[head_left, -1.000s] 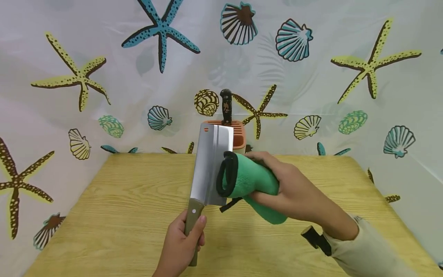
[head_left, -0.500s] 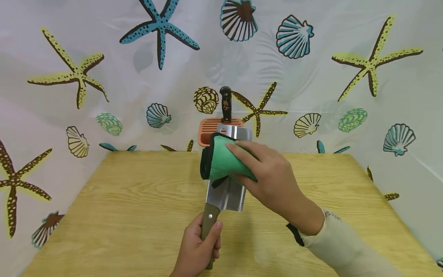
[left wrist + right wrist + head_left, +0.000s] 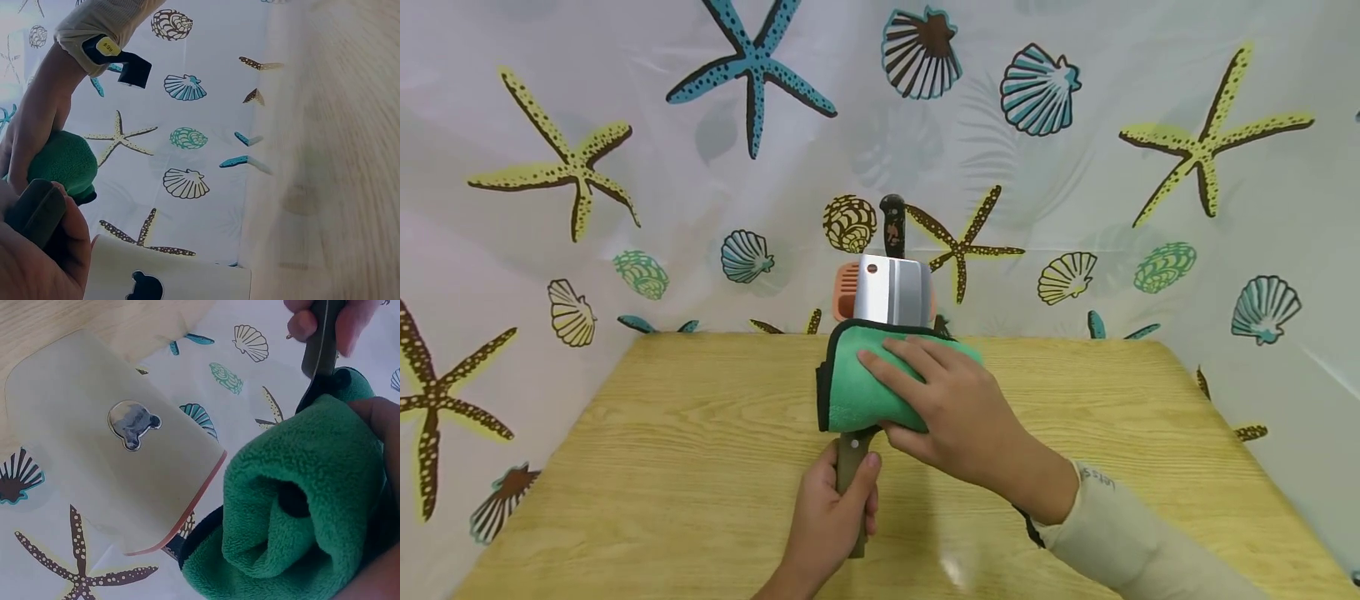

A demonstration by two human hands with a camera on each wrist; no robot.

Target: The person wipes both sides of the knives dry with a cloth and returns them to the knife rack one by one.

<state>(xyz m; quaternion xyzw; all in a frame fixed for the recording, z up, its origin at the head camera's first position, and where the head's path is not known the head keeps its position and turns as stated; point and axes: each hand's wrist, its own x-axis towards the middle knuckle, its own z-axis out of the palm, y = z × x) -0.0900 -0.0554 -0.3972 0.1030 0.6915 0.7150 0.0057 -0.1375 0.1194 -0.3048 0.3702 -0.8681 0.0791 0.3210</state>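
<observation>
In the head view a cleaver [image 3: 892, 292] stands roughly upright, its broad blade pointing away. My left hand [image 3: 831, 512] grips its brown handle [image 3: 850, 467], thumb along the side. A green cloth [image 3: 865, 387] with black edging is folded over the lower blade, hiding that part. My right hand [image 3: 962, 412] holds the cloth from the right, fingers across its face and thumb beneath. From the right wrist, the rolled cloth [image 3: 300, 444] shows bunched below the handle [image 3: 322, 344]. The left wrist view shows the handle end [image 3: 37, 212] in my left fingers.
Behind the blade stands a knife block [image 3: 846, 292] with an orange slotted top, partly hidden. A black-handled knife [image 3: 892, 227] is upright in it. The right wrist view shows the block's pale body [image 3: 75, 425]. A wooden table [image 3: 700, 417] meets a patterned sheet [image 3: 647, 167].
The cleaver has shifted right, in front of the block. My right hand has brought the cloth from the blade's right side onto its face, then slid it down toward the handle.
</observation>
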